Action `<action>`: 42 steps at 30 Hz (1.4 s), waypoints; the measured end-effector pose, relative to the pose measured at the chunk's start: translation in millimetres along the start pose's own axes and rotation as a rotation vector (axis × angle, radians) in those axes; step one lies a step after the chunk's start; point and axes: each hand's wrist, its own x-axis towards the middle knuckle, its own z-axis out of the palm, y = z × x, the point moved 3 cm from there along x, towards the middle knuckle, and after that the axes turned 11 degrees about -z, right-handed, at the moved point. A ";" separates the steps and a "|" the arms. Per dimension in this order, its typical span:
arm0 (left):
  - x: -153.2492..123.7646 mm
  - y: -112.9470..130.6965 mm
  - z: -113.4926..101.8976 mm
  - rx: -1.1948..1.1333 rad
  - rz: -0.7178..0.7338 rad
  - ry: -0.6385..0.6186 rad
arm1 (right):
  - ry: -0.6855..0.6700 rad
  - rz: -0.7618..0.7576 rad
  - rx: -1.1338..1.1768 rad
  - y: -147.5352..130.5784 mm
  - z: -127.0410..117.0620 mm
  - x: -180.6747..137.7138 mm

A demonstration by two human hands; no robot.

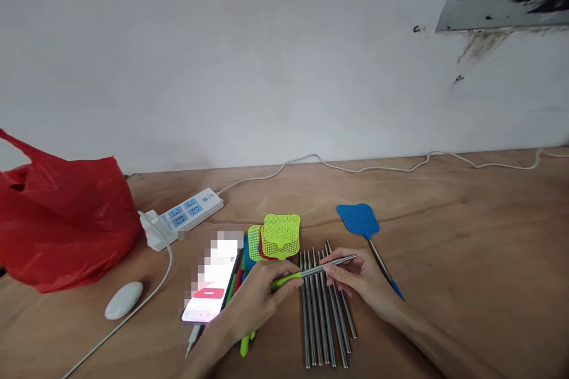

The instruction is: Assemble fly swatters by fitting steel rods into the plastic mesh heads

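Note:
My left hand (pixel 262 293) is closed round a lime-green plastic handle (pixel 287 280). A thin metal rod (pixel 322 267) runs out of that handle, and my right hand (pixel 353 278) pinches it near its far end. Below my hands several loose metal rods (pixel 317 325) lie side by side, their thin tips pointing away from me. Just beyond my left hand, lime, red and blue fly swatter heads (pixel 281 235) are stacked, the lower ones partly hidden. A fly swatter with a blue head (pixel 358 219), metal rod and blue handle lies beyond my right hand.
A lit phone (pixel 213 281) lies left of the swatters. Behind it stands a white power strip (pixel 191 213) with a plug in it and a cord along the wall. A white mouse-shaped object (pixel 124 300) and a red plastic bag (pixel 66 219) are at the left.

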 end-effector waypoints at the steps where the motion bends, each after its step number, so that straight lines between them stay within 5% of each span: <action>1: -0.1 0.6 0.3 -0.004 0.003 0.001 | 0.003 0.004 0.001 0.1 0.1 0.0; 7: -3.2 5.0 -1.1 0.014 0.007 0.061 | 0.132 -0.004 0.144 1.2 -3.3 1.7; 14: 2.9 -20.2 -8.2 0.328 0.070 0.387 | 0.342 -0.030 0.279 -4.7 -14.3 5.2; 19: 6.8 -28.0 -4.3 0.523 0.070 0.367 | 0.330 -0.014 0.309 -6.2 -11.9 3.8; 42: 3.3 -18.5 -13.5 0.461 0.107 0.277 | 0.173 0.053 0.239 3.2 -9.6 4.1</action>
